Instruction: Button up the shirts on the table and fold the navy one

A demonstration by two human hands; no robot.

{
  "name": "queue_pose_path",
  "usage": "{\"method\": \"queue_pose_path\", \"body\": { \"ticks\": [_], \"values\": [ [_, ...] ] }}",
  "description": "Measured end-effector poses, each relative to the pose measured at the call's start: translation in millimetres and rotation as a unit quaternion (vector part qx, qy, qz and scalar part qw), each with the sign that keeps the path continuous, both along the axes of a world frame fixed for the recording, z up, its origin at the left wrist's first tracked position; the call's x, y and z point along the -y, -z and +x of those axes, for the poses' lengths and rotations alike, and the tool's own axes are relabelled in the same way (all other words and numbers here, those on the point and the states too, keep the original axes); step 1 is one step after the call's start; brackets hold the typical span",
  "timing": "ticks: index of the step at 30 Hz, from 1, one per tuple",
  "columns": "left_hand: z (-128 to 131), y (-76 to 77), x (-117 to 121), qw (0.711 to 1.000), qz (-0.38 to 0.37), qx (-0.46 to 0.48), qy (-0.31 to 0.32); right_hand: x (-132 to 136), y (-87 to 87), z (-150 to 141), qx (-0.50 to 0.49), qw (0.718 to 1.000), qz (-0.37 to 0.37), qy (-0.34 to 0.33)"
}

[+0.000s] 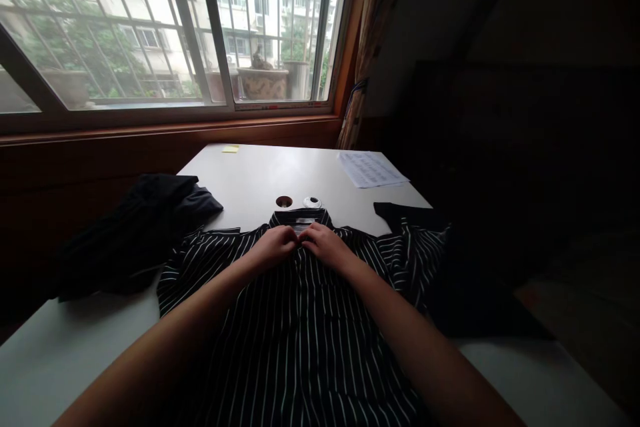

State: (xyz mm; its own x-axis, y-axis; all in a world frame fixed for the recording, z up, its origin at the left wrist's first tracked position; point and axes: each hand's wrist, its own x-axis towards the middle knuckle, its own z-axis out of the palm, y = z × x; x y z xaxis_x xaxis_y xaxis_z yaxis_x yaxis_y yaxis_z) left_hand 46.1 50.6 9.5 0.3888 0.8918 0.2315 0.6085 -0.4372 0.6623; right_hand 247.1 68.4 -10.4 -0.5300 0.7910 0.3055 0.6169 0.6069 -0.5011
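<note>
A black shirt with white stripes [310,333] lies spread front-up on the white table, its collar [285,217] toward the window. Just below the collar opening, my left hand [277,242] pinches the shirt's front edge. My right hand [324,243] meets it there, its fingers closed on the other side of the same spot. The fingertips of both hands nearly touch. Whatever small part sits between them, such as a button, is hidden. The sleeves stretch out to the left and right.
Dark clothes [145,227] are heaped at the table's left, and dark cloth [480,293] lies at the right. Beyond the collar are a round hole [284,201] and a white ring-shaped piece [313,202]. Printed paper [371,169] and a yellow note [231,149] lie farther back.
</note>
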Motion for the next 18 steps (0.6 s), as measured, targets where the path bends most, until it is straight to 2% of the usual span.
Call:
{"method": "queue_pose_path", "body": {
  "ticks": [4,13,18],
  "values": [
    [-4,12.8,-8,1.0,-0.008,0.004,-0.021,3,11.5,7,-0.058,0.998,0.009,0.01],
    [-4,18.9,-9,0.999,-0.028,0.03,-0.007,2,12.4,7,-0.14,0.99,-0.004,-0.016],
    [-10,22.4,-20,0.993,-0.103,0.054,0.019,3,11.1,5,-0.169,0.985,-0.011,-0.022]
  ]
}}
